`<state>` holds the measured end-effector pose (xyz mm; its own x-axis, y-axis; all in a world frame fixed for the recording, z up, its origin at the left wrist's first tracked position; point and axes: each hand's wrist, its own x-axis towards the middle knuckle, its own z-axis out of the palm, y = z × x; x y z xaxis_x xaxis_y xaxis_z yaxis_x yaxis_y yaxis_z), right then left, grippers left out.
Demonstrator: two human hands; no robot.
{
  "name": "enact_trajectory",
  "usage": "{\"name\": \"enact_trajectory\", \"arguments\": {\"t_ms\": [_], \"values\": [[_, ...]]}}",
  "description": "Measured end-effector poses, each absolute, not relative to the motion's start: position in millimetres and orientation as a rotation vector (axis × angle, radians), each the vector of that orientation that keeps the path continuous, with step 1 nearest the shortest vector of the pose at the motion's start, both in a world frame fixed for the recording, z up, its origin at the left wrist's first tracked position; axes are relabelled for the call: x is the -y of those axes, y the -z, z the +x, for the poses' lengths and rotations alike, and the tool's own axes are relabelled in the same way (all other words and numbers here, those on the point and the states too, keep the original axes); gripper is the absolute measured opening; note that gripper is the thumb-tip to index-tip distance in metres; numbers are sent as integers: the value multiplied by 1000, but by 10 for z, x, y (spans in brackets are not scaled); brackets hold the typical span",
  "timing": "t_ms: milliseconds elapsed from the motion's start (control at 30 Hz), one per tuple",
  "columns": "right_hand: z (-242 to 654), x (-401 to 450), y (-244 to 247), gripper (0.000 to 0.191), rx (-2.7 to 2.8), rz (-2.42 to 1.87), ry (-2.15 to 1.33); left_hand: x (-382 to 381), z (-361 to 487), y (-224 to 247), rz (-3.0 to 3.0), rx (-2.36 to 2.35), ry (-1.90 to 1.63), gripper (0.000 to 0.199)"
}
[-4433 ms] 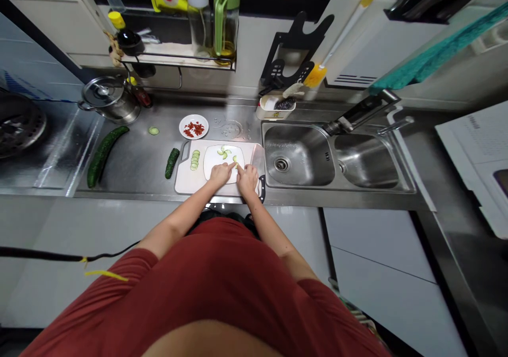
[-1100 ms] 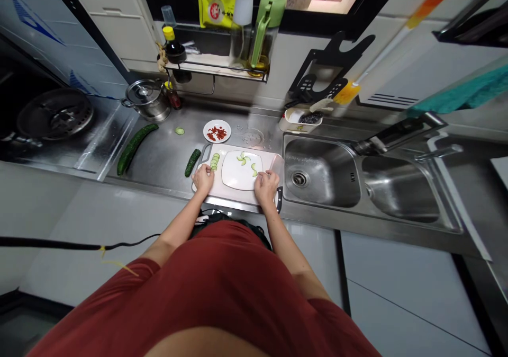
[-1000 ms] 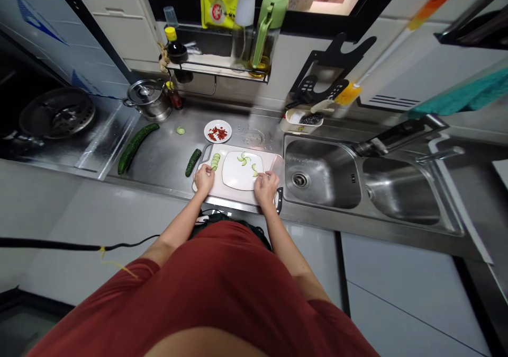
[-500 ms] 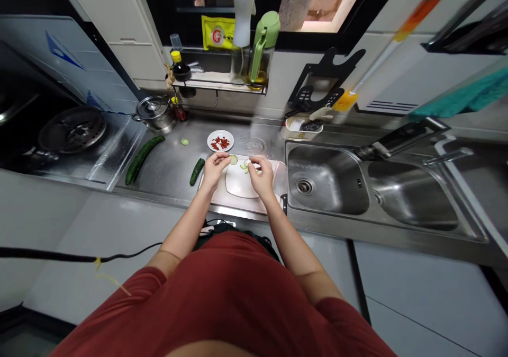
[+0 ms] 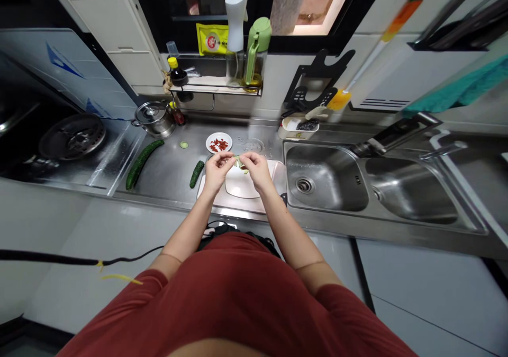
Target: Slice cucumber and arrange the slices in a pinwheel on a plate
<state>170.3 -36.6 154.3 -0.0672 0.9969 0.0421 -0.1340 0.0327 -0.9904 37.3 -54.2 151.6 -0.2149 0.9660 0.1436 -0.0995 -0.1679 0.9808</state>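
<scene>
Over the pale cutting board, my left hand and my right hand meet with fingertips nearly touching. Both pinch a thin green cucumber slice between them. A few cucumber pieces lie on the board just under my right hand, partly hidden by it. Left of the board lies a short cut length of cucumber. A small white plate with chopped red pieces stands behind my left hand.
A whole cucumber and a single slice lie farther left. A lidded steel pot stands at the back, near the pan. The double sink is on the right. A narrow shelf holds bottles.
My hands have come together. The slice that my left hand held is now between both hands, and my right hand has moved left toward it. The view has shifted slightly.
</scene>
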Motion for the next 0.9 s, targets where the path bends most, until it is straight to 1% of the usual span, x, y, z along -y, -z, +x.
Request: {"name": "enact_trajectory", "arguments": {"t_ms": [100, 233, 400, 533, 733, 900], "values": [[1715, 362, -1576, 26, 1079, -1053, -1368, 551, 378, -1537, 1065, -1167, -1555, 31], [1732, 358, -1600, 26, 1060, -1068, -1323, 586, 385, -1583, 952, -1151, -1463, 34], [1742, 359, -1582, 26, 1097, -1077, -1261, 645, 416, -1660, 807, -1085, -1193, 49], [1765, 376, -1594, 24, 1186, -1053, -1210, 630, 424, -1722, 693, -989, -1077, 58], [1848, 398, -1649, 20, 1309, -1000, -1159, 561, 378, -1769, 682, -962, -1094, 57], [1903, 418, -1661, 21, 1374, -997, -1146, 576, 383, -1785, 758, -998, -1115, 58]]}}
